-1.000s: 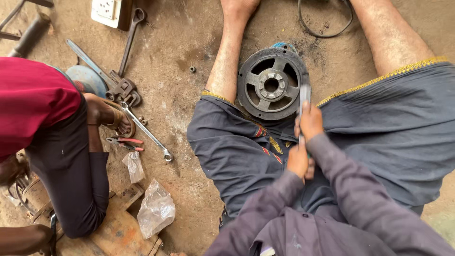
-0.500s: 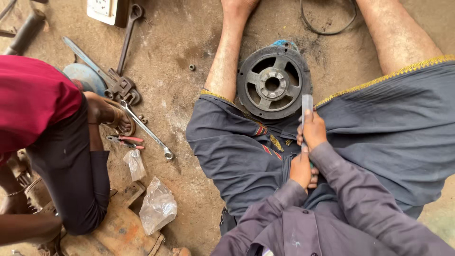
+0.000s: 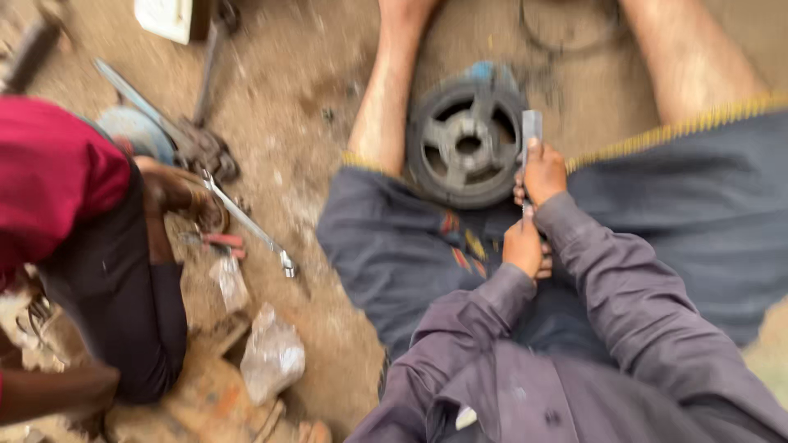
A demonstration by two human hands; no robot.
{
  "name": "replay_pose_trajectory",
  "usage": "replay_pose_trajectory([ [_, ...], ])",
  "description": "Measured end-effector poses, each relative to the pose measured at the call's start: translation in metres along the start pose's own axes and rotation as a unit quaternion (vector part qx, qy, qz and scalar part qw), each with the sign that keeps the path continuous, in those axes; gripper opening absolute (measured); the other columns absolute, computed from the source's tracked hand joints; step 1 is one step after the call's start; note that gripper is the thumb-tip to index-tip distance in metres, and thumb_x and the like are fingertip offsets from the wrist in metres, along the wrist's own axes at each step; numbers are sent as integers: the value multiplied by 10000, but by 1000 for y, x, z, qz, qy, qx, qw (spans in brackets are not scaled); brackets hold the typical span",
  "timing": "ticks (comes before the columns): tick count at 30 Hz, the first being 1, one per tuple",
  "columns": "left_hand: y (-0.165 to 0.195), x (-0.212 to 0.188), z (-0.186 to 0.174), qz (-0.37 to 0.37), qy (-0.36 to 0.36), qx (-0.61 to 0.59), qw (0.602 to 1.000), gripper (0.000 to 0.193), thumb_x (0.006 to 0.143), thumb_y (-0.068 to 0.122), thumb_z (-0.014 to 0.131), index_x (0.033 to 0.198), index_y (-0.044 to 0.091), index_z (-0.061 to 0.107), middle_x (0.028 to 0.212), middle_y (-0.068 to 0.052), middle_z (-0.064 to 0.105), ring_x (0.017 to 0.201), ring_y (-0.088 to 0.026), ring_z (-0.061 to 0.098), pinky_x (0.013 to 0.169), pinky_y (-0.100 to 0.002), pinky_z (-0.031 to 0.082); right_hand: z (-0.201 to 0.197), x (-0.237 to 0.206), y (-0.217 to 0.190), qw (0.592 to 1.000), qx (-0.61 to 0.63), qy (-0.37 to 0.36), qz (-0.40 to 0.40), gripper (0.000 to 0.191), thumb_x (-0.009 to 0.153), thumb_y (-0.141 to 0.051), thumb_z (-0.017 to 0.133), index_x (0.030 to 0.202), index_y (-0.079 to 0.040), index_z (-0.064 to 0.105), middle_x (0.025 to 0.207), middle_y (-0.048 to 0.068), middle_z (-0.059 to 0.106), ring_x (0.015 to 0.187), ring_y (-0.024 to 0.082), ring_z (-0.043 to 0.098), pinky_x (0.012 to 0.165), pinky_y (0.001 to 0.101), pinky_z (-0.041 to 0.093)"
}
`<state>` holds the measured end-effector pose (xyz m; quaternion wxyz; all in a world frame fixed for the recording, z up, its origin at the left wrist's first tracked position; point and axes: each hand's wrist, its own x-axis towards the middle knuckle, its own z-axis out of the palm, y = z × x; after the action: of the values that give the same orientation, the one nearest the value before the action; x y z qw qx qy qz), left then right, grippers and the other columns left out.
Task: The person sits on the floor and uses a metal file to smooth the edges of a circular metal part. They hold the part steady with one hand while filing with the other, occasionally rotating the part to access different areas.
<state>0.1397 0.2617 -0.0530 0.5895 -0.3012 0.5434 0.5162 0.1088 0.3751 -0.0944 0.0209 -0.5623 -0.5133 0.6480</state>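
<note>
Both hands, the right hand (image 3: pixel 543 174) above the left hand (image 3: pixel 524 248), grip a flat metal bar (image 3: pixel 532 129) at frame centre beside the pulley wheel (image 3: pixel 466 145); holding it steady along its length would probably serve best.

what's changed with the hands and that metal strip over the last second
Little changed. The right hand and left hand still grip the flat metal strip, which has shifted slightly along the pulley wheel. The wheel stays between the legs; the co-worker's hand stays by the wrench.

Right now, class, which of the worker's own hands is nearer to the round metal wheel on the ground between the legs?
Right. The right hand sits at the wheel's right edge, gripping a flat metal strip. The left hand is lower, over the lap, farther from it.
</note>
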Motion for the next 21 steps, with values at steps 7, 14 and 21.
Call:
replay_pose_trajectory([
  [7, 29, 30, 16, 50, -47, 27, 997, 563, 1102, 607, 414, 912, 95, 554, 584, -21, 481, 386, -152, 412, 359, -334, 291, 1, 20, -36, 1000, 19, 12, -17, 515, 1106, -424, 422, 763, -44, 482, 510, 118, 497, 350, 266, 500, 326, 445, 393],
  [14, -25, -3, -4, 74, -106, 81, 988, 557, 1072, 634, 412, 1106, 100, 563, 709, -96, 564, 373, -207, 467, 332, -365, 350, -36, -38, -20, 969, 223, -68, 88, 346, 1020, -442, 484, 865, -133, 484, 584, 67, 487, 406, 203, 450, 369, 386, 401],
  [21, 42, -142, -40, 447, -48, 660, 602, 481, 936, 501, 574, 1246, 143, 658, 1077, -199, 712, 996, -388, 683, 812, -557, 522, -81, -78, 18, 978, 199, -50, 34, 351, 1041, -448, 499, 989, -107, 564, 651, 78, 507, 463, 194, 466, 424, 373, 408],
])
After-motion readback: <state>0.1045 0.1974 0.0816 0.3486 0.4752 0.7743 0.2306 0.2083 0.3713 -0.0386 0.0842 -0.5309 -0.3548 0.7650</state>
